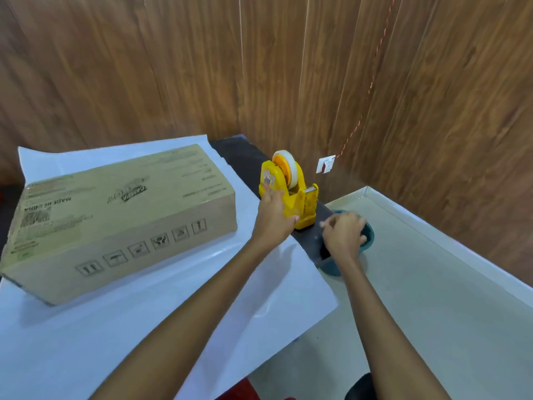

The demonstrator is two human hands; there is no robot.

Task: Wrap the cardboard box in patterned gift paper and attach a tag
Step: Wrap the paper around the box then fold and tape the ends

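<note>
A long cardboard box (121, 215) lies on a sheet of gift paper (202, 298) spread white side up over the table. To the right of the box stands a yellow tape dispenser (291, 189) with a roll of clear tape. My left hand (274, 212) grips the dispenser's base from the near side. My right hand (343, 232) is just right of the dispenser, fingers curled, above a teal bin. Whether it pinches a strip of tape is too blurred to tell.
The dark table edge (245, 160) shows beyond the paper. A teal bin (366, 241) stands on the pale floor (432, 298) beside the table. Wood-panelled walls meet in a corner behind, with a wall switch (326, 164) and an orange cord (372, 82).
</note>
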